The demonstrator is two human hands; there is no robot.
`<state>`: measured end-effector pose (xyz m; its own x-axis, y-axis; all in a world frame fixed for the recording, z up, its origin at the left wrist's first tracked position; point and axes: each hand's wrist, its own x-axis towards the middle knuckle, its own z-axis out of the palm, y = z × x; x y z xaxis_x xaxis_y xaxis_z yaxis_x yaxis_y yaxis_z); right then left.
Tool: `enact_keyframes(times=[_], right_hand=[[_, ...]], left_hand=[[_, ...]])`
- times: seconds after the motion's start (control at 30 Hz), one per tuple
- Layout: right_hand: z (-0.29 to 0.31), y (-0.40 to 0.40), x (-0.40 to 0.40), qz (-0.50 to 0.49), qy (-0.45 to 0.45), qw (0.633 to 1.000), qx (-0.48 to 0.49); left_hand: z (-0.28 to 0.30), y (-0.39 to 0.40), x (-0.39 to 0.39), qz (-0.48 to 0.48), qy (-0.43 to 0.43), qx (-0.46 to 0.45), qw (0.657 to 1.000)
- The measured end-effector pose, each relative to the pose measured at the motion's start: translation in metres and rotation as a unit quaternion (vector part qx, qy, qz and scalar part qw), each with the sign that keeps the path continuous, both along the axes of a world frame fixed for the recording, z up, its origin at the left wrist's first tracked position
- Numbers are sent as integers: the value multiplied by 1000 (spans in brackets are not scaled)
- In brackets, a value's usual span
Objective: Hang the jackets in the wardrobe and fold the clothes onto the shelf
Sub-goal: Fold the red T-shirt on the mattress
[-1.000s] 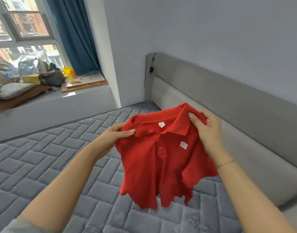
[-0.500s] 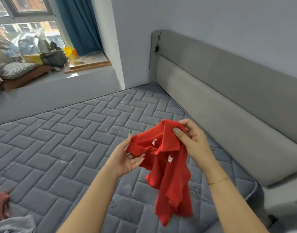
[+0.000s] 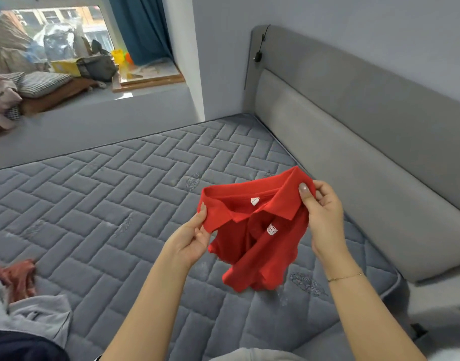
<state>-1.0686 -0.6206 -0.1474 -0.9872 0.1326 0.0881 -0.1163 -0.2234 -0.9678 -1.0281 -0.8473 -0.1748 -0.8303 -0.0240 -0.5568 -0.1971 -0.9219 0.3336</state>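
A small red polo shirt [image 3: 260,246] hangs above the grey quilted mattress [image 3: 114,194], collar up, its lower hem touching the mattress. My left hand [image 3: 189,238] pinches the left end of the collar. My right hand [image 3: 320,217] pinches the right shoulder by the collar. The body of the shirt is bunched and twisted between my hands.
A grey padded headboard [image 3: 354,142] runs along the right. Loose clothes, a grey garment [image 3: 38,316] and a reddish one [image 3: 17,277], lie at the lower left of the mattress. The window ledge [image 3: 98,100] at the back holds cushions, bags and boxes.
The shirt has come down from chest height toward the mattress. My hands drew together half a second ago and have now spread apart, stretching the collar out.
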Motion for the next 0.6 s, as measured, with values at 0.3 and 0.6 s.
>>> enact_keyframes(times=[0.3,0.6], right_hand=[[25,-16,2,89,-13,989,-115],[55,-9,-3,102,-15,976,-190]], left_hand=[[-18,-9,17,-65,89,-297,949],[-37,16,6,-302,212,-466,804]])
